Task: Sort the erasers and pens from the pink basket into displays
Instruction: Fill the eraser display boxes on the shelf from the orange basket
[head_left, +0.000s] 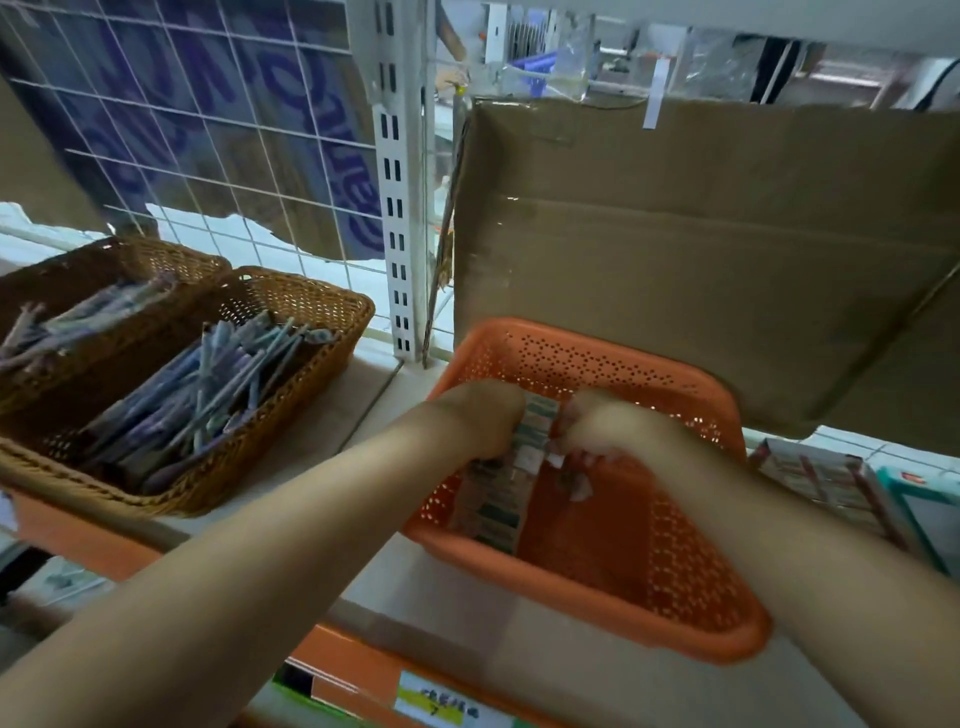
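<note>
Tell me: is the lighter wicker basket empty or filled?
Filled in part: many pens lie heaped inside the lighter wicker basket, below its rim.

— Bright enough for you?
— Soft, even light, brightest beyond the far shelf; a little glare on the cardboard (675, 249). The left hand (488, 415), right hand (605, 426) and packs (532, 431) smear, and the wire grid (208, 156) bows at the left.

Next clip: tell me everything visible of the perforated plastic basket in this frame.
The basket looks orange-pink, moulded plastic, rectangular with rounded corners, a thick rim and walls pierced by small holes. It sits upright on the pale shelf, its back by a cardboard sheet. A row of small packs lies inside along its left. The left hand and right hand reach in at that row; blur hides their grip.
</note>
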